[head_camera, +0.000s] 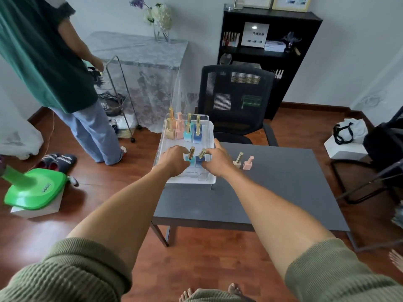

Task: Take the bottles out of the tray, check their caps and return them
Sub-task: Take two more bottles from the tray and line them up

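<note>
A clear plastic tray point(162, 140) rests on the far left corner of the grey table point(272, 192). Several small bottles point(184, 127) with gold or pink caps stand at its far end. My left hand point(175, 159) grips a teal bottle point(190, 159) with a gold cap over the tray's near end. My right hand point(216, 161) grips a dark blue bottle point(200, 159) with a gold cap, tilted, right beside the teal one. Two more bottles stand on the table to the right of the tray: a beige one point(238, 161) and a pink one point(248, 163).
A black mesh chair point(235, 101) faces the table's far side. A person in a green top point(43, 62) stands at the left by a wire cart point(122, 99). A green device point(32, 188) sits on a white box on the floor. A black shelf point(266, 51) lines the back wall.
</note>
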Demonstrator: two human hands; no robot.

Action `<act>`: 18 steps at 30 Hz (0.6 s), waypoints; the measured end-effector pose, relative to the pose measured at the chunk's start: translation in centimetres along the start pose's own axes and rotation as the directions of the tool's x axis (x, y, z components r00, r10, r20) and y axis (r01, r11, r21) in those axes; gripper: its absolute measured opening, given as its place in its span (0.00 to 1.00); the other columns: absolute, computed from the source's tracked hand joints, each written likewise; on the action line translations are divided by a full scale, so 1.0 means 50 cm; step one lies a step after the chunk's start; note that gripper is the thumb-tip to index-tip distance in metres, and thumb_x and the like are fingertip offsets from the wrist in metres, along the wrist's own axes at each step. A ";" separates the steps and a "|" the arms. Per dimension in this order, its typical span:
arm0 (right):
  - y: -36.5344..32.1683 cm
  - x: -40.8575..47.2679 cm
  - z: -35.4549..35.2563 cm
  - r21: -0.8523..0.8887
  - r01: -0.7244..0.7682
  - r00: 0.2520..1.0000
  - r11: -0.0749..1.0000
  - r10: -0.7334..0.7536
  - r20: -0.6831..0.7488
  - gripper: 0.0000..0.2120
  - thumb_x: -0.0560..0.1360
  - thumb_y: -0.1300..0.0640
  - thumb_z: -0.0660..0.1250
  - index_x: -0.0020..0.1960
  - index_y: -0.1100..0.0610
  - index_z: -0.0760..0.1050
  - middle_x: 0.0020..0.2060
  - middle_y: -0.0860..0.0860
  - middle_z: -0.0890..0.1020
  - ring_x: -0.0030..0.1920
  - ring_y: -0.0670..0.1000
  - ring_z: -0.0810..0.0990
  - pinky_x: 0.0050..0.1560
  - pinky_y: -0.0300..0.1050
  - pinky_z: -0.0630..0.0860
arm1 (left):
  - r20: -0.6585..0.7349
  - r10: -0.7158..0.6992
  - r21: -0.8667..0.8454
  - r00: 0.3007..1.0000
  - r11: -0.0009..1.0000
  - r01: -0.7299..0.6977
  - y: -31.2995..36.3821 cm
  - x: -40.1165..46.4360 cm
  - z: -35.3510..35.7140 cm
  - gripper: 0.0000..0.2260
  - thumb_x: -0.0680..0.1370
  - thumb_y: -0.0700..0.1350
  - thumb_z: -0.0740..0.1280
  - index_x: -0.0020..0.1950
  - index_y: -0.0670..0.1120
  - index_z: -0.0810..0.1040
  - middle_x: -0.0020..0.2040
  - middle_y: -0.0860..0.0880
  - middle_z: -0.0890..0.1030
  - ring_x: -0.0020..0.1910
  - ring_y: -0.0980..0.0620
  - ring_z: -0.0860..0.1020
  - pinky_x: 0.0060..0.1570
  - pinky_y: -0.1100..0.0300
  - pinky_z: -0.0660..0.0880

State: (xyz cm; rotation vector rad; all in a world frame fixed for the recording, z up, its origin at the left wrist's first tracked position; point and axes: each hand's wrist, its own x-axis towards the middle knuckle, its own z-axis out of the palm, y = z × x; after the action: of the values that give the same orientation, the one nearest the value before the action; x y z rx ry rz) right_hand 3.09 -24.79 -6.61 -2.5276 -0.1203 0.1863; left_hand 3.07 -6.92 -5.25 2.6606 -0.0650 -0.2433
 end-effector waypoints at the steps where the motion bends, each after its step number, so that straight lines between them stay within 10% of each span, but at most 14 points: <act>1: 0.000 0.005 0.002 0.007 0.002 1.000 1.000 -0.002 0.004 0.19 0.75 0.56 0.77 0.65 0.56 0.82 0.76 0.50 0.67 0.70 0.58 0.73 0.62 0.50 0.77 | 0.002 -0.005 -0.011 1.000 1.000 0.005 0.001 0.003 0.002 0.20 0.77 0.45 0.73 0.69 0.46 0.77 0.69 0.46 0.77 0.65 0.45 0.75 0.65 0.51 0.72; 18: -0.014 0.018 -0.018 0.113 0.008 0.998 0.994 -0.002 -0.058 0.08 0.76 0.53 0.77 0.52 0.56 0.85 0.81 0.52 0.65 0.77 0.60 0.67 0.65 0.50 0.70 | -0.018 0.031 -0.060 0.999 0.998 -0.032 0.010 0.011 -0.049 0.19 0.76 0.46 0.76 0.65 0.44 0.79 0.66 0.44 0.79 0.54 0.47 0.76 0.50 0.59 0.70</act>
State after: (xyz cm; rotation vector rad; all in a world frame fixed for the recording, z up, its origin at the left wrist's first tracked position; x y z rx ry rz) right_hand 4.09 -24.61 -5.59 -2.4175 -0.0902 0.1141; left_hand 4.04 -6.34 -2.97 2.5990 -0.0925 -0.2090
